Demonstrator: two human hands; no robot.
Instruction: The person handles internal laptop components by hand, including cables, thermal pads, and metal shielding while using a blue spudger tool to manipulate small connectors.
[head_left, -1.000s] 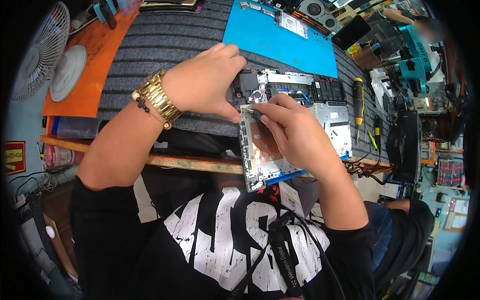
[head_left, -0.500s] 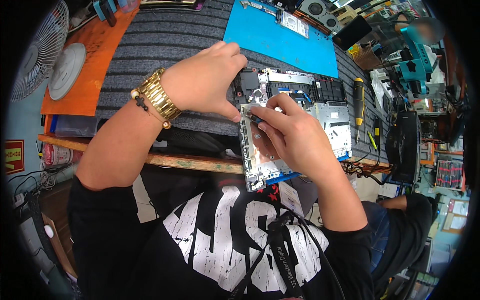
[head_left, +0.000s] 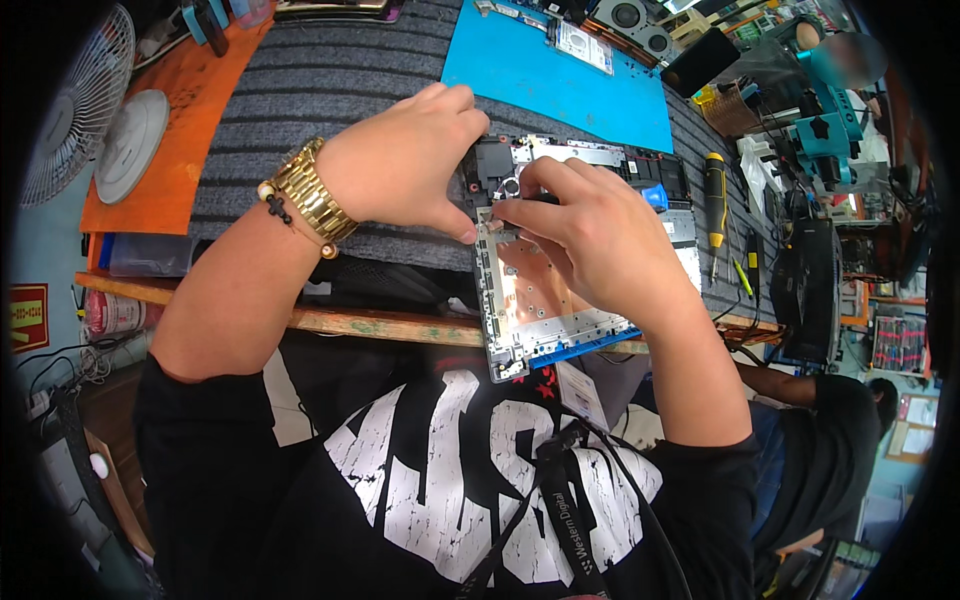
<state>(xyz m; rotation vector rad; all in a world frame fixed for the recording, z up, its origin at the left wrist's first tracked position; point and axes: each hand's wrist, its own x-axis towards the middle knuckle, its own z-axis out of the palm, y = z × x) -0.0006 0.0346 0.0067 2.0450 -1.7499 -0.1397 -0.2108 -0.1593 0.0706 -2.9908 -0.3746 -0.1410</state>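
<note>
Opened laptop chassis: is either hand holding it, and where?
Left hand thumb presses the opened grey laptop chassis at its upper-left corner; right hand fingertips rest there.

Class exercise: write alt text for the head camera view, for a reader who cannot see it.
Two bare hands work on an opened laptop chassis on a grey ribbed mat: the left hand steadies its edge, the right hand pinches something at its metal frame.

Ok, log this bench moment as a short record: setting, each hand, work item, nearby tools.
setting: grey ribbed mat on a workbench, blue mat behind it
left hand: gold watch on wrist, fingertips on the chassis's upper left corner
right hand: fingers pinched over the chassis's top edge; what they hold is hidden
work item: opened laptop chassis, overhanging the bench edge
nearby tools: yellow-and-black screwdriver to the right
</note>
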